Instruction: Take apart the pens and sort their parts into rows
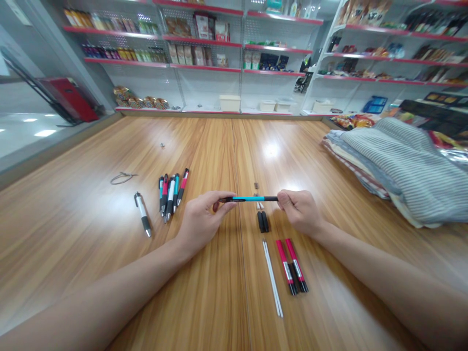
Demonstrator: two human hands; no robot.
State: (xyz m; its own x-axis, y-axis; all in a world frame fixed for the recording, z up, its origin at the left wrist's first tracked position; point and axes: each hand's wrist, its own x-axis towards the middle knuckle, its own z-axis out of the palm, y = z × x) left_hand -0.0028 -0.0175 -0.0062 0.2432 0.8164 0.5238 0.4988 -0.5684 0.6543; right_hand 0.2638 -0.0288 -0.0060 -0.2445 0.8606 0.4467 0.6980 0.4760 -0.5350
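Note:
A blue and black pen (254, 199) is held level above the table between my two hands. My left hand (204, 217) pinches its black clip end, while my right hand (300, 210) is closed around the other end, hiding the tip. Just below the pen lie two black grips (263, 222), with small white tips (260, 205) and tiny pieces (256, 186) behind them. Nearer to me are two thin white refills (272, 278) side by side. Right of these rest two pink and black pen barrels (292, 265).
Several pens (171, 195) lie in a group to the left, with a white and black pen (142, 214) apart from them. A grey cord loop (122, 178) lies farther left. Folded striped cloth (409, 165) covers the table's right side. Stocked shelves (204, 43) stand beyond.

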